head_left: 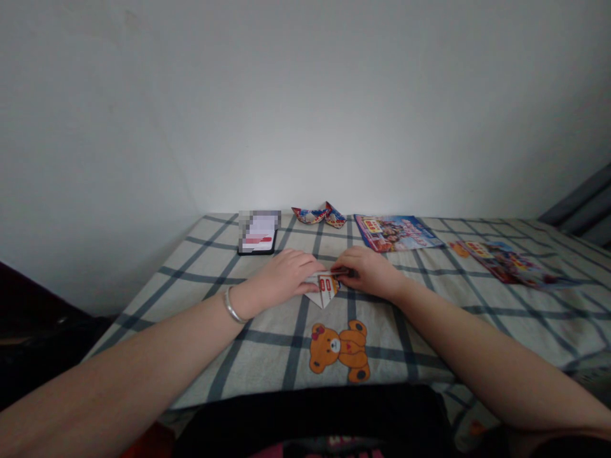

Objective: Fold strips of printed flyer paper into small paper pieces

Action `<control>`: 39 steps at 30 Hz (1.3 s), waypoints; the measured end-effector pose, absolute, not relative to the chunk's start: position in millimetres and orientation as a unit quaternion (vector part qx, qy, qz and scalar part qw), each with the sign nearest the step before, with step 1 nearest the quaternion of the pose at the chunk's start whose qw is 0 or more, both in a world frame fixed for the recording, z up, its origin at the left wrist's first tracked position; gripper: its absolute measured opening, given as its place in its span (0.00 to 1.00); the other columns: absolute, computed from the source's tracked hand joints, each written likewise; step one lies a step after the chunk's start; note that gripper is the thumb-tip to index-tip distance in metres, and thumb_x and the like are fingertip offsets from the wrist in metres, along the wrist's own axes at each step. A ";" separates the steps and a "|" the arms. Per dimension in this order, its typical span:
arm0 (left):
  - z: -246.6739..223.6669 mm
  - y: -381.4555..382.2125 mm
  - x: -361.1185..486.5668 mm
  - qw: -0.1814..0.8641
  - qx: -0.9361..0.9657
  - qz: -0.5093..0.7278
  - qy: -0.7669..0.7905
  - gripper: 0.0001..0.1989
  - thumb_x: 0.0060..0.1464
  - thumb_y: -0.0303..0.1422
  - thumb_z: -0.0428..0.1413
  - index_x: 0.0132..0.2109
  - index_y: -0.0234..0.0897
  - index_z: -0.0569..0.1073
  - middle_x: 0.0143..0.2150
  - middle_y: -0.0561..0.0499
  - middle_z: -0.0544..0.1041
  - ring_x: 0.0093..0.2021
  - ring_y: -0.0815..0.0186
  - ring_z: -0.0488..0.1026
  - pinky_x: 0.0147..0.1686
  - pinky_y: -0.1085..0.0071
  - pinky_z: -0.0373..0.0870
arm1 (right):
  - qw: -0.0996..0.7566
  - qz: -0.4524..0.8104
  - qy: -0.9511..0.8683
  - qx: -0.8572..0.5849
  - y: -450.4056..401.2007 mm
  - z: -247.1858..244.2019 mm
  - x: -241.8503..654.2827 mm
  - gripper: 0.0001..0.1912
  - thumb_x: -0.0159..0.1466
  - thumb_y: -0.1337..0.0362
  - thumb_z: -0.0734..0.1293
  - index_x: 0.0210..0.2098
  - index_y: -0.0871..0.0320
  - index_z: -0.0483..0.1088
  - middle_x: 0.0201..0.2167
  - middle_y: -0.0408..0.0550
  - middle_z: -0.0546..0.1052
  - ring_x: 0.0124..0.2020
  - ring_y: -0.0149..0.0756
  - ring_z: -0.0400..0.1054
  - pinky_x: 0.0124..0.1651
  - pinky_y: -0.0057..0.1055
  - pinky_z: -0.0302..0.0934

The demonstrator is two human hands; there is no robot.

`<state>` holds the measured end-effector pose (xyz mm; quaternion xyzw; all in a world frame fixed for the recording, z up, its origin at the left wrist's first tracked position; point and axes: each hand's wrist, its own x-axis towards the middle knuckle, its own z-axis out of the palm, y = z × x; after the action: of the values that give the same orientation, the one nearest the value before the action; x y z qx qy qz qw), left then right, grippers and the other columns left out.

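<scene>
Both hands hold a small piece of folded paper point(325, 289), white with orange and red print, its pointed end facing me. My left hand point(289, 275) grips its left side, thumb in front and fingers behind; a silver bangle circles that wrist. On the right side, my right hand point(367, 270) pinches the paper's upper corner between thumb and curled fingers. The fingers partly cover the paper's top edge. Just below it, an orange teddy bear point(338, 350) is printed on the checked tablecloth point(229, 369).
A phone point(258, 235) with a lit screen lies at the back left. Two folded paper boats point(310, 215) stand against the white wall point(305, 102). Farther right lie a colourful printed sheet point(401, 233) and a second printed sheet point(515, 262).
</scene>
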<state>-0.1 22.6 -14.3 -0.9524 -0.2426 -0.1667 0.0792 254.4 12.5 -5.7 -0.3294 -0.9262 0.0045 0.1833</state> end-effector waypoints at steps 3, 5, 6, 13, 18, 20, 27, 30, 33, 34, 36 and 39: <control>-12.9 21.4 0.4 0.070 -0.951 -0.165 -0.252 0.17 0.61 0.41 0.58 0.53 0.38 0.72 0.45 0.48 0.75 0.45 0.60 0.71 0.44 0.63 0.65 | 0.173 -0.016 -0.932 -0.319 9.0 -1.9 251.6 0.08 0.64 0.66 0.67 0.43 0.56 0.75 0.38 0.48 0.78 0.42 0.39 0.70 0.45 0.34 0.62; -12.6 20.9 0.4 0.063 -0.950 -0.169 -0.255 0.16 0.62 0.41 0.57 0.53 0.38 0.72 0.45 0.48 0.75 0.46 0.60 0.71 0.45 0.64 0.65 | 0.167 -0.024 -0.934 -0.316 7.3 0.2 250.3 0.08 0.64 0.66 0.67 0.42 0.56 0.75 0.37 0.48 0.78 0.41 0.39 0.69 0.45 0.34 0.62; -12.6 20.8 0.4 0.060 -0.949 -0.171 -0.256 0.16 0.62 0.41 0.57 0.53 0.38 0.72 0.45 0.48 0.75 0.46 0.60 0.71 0.46 0.64 0.65 | 0.164 -0.027 -0.935 -0.314 6.8 1.0 249.8 0.07 0.64 0.66 0.67 0.42 0.55 0.75 0.37 0.48 0.78 0.41 0.39 0.69 0.45 0.34 0.61; -11.7 20.9 0.8 0.078 -0.955 -0.171 -0.231 0.13 0.62 0.41 0.57 0.49 0.39 0.74 0.43 0.49 0.75 0.43 0.61 0.71 0.43 0.65 0.64 | 0.147 -0.059 -0.940 -0.303 7.1 2.1 249.8 0.06 0.64 0.66 0.66 0.39 0.55 0.75 0.35 0.48 0.78 0.40 0.39 0.68 0.44 0.34 0.59; -11.1 19.6 0.9 0.080 -0.956 -0.174 -0.224 0.12 0.64 0.40 0.55 0.47 0.39 0.75 0.41 0.49 0.75 0.42 0.62 0.70 0.42 0.65 0.64 | 0.141 -0.076 -0.938 -0.306 7.0 1.8 250.7 0.05 0.64 0.65 0.67 0.39 0.55 0.75 0.36 0.48 0.77 0.40 0.40 0.68 0.44 0.36 0.58; -11.9 20.0 0.5 0.081 -0.956 -0.175 -0.220 0.12 0.64 0.41 0.54 0.47 0.39 0.75 0.40 0.49 0.74 0.41 0.62 0.70 0.42 0.65 0.65 | 0.138 -0.072 -0.939 -0.308 6.5 2.4 250.7 0.05 0.64 0.65 0.67 0.40 0.55 0.75 0.36 0.48 0.77 0.41 0.40 0.68 0.45 0.35 0.58; -13.6 20.3 0.2 0.116 -0.957 -0.165 -0.209 0.13 0.66 0.41 0.52 0.45 0.40 0.76 0.35 0.50 0.71 0.37 0.63 0.68 0.40 0.66 0.64 | 0.121 -0.054 -0.941 -0.310 3.4 6.0 250.4 0.06 0.63 0.67 0.67 0.40 0.55 0.74 0.37 0.47 0.77 0.40 0.38 0.68 0.44 0.33 0.58; -12.9 19.9 0.5 0.131 -0.958 -0.155 -0.203 0.12 0.65 0.41 0.53 0.45 0.39 0.76 0.36 0.49 0.72 0.38 0.63 0.68 0.40 0.66 0.64 | 0.122 -0.042 -0.942 -0.311 2.6 6.1 251.1 0.07 0.63 0.66 0.67 0.41 0.56 0.74 0.37 0.47 0.77 0.41 0.38 0.68 0.44 0.33 0.59; -10.4 18.2 0.6 0.142 -0.960 -0.145 -0.194 0.13 0.64 0.42 0.54 0.46 0.38 0.75 0.39 0.48 0.73 0.40 0.61 0.69 0.41 0.64 0.64 | 0.126 -0.035 -0.941 -0.312 2.6 5.5 251.5 0.07 0.62 0.64 0.68 0.41 0.56 0.74 0.37 0.46 0.76 0.41 0.39 0.69 0.44 0.33 0.60; -9.1 17.1 0.7 0.143 -0.961 -0.144 -0.190 0.15 0.64 0.44 0.54 0.47 0.38 0.74 0.40 0.48 0.74 0.41 0.60 0.69 0.43 0.63 0.63 | 0.128 -0.036 -0.940 -0.313 2.7 5.2 251.4 0.07 0.62 0.64 0.68 0.40 0.56 0.74 0.37 0.46 0.76 0.41 0.39 0.69 0.44 0.33 0.60; -6.1 14.3 1.1 0.142 -0.962 -0.146 -0.182 0.18 0.62 0.48 0.54 0.49 0.38 0.74 0.42 0.47 0.75 0.45 0.59 0.69 0.47 0.61 0.63 | 0.130 -0.041 -0.939 -0.317 2.9 4.4 251.1 0.07 0.62 0.64 0.69 0.40 0.56 0.74 0.36 0.46 0.77 0.40 0.39 0.69 0.44 0.34 0.60; -2.3 9.9 1.6 0.135 -0.962 -0.158 -0.179 0.21 0.59 0.49 0.57 0.50 0.38 0.73 0.45 0.46 0.75 0.47 0.57 0.69 0.51 0.58 0.61 | 0.138 -0.044 -0.933 -0.329 2.7 2.9 250.7 0.09 0.62 0.62 0.68 0.42 0.56 0.74 0.37 0.47 0.77 0.41 0.39 0.70 0.44 0.35 0.60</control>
<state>1.6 9.9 -2.3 -0.9616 -0.1791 -0.1582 0.1353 250.7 2.7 2.9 -0.3289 -0.9332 -0.0437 0.1377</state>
